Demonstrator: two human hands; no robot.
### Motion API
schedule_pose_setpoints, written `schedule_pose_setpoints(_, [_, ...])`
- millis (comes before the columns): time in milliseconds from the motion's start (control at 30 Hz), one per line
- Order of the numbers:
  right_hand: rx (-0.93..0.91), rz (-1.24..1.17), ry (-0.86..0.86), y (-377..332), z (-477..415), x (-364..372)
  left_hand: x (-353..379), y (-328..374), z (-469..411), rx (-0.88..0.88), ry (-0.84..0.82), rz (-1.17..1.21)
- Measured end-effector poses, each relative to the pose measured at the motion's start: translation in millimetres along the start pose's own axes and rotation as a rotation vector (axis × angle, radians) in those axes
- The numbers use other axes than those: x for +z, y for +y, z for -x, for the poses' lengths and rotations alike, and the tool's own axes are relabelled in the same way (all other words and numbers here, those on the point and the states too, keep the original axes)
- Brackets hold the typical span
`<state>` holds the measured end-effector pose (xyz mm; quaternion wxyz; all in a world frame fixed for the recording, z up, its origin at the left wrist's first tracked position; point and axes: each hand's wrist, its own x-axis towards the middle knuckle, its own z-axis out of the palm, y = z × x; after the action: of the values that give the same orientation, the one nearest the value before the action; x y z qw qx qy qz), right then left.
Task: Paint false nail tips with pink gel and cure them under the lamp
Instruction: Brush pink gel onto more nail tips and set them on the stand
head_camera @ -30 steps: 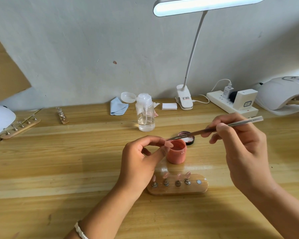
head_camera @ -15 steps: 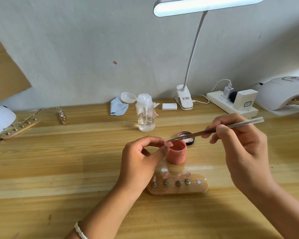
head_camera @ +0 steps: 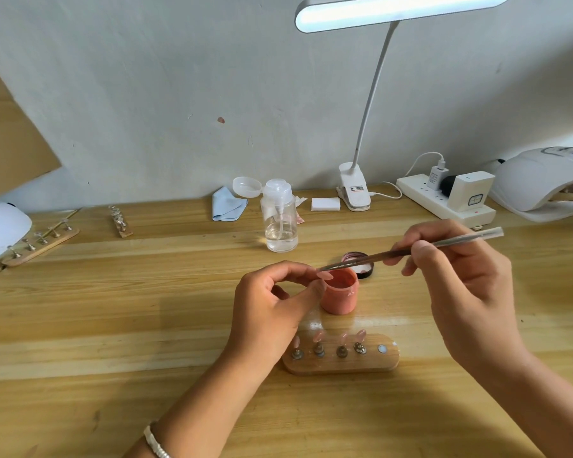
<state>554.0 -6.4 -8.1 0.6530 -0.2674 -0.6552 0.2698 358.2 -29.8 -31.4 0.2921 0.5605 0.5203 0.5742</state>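
Left hand (head_camera: 272,305): pinching a small pink false nail tip (head_camera: 325,276).
Right hand (head_camera: 460,282): gripping a slim silver brush (head_camera: 377,257), its bristles touching that tip.

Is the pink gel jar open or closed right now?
Open. The pink gel jar has no lid on, gel shows inside, and a dark lid lies on the table behind it.

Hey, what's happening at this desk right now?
A person is painting false nails. The left hand pinches a nail tip by the open jar of pink gel, while the right hand holds a brush with its tip at that nail. Four more tips stand on the wooden holder; one spot is empty. The curing lamp sits far right.
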Motion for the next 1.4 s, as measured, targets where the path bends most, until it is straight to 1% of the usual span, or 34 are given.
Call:
schedule_pose_setpoints(67, [0.000,0.017,-0.004,0.5,0.6,-0.2,0.1,-0.5,0.0,-0.011,0.013,0.006])
schedule_pose_setpoints(167, [0.021,0.044,0.067,1.9,-1.4,-2.4,0.5,-0.3,0.5,-0.033,0.012,0.029])
schedule_pose_setpoints(267, [0.028,0.021,0.113,2.4,-3.8,-4.4,0.9,0.4,0.5,-0.036,0.009,0.023])
schedule_pose_setpoints(367, [0.006,-0.009,0.076,1.6,-2.5,-3.4,0.9,0.3,0.7,-0.035,0.002,0.028])
schedule_pose_setpoints(500, [-0.010,0.020,0.001,1.0,0.4,-0.6,0.1,0.6,0.9,-0.029,0.000,0.026])
schedule_pose_setpoints(733, [0.045,0.043,0.119,3.5,-3.8,-4.5,0.9,2.3,0.6,-0.059,0.014,0.040])
schedule_pose_setpoints(833, [0.032,0.005,0.100,2.9,-3.1,-3.6,0.7,2.5,0.7,-0.060,0.004,0.047])
schedule_pose_setpoints(1000, [-0.010,0.005,0.004,0.2,0.9,-0.6,0.9,2.3,-0.2,-0.041,0.009,0.027])
schedule_pose_setpoints(1067, [-0.001,0.026,0.014,0.7,1.0,-1.0,0.7,1.9,0.0,-0.045,0.014,0.033])
schedule_pose_setpoints(1233, [0.030,0.044,0.122,3.3,-3.6,-4.8,0.6,3.2,0.6,-0.046,0.006,0.052])
schedule_pose_setpoints(1300, [0.015,0.035,0.110,2.7,-3.9,-4.2,1.0,3.1,0.8,-0.044,0.000,0.052])
schedule_pose_setpoints(1400, [-0.030,0.031,0.041,1.0,-0.5,-1.2,1.0,2.7,-0.1,-0.036,-0.001,0.061])
